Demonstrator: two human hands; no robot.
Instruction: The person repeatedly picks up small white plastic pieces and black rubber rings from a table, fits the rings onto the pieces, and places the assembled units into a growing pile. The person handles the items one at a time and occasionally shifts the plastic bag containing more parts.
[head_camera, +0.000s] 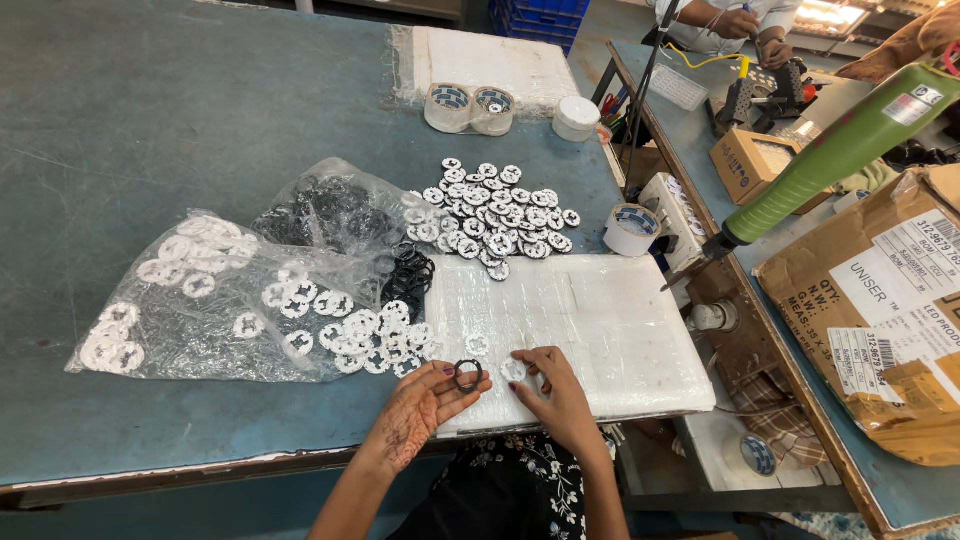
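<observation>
My left hand lies palm up at the near edge of a white foam pad and holds a small black ring between its fingertips. My right hand rests on the pad just to the right, its fingers pinching a small white round part. Another white round part lies on the pad above the ring. More white parts spill out of a clear bag to the left.
A clear bag of white discs, a bag of black rings, loose black rings and a heap of finished discs lie on the blue table. Tape rolls, a hanging green screwdriver and cardboard boxes are at the right. Another person's hands work far back.
</observation>
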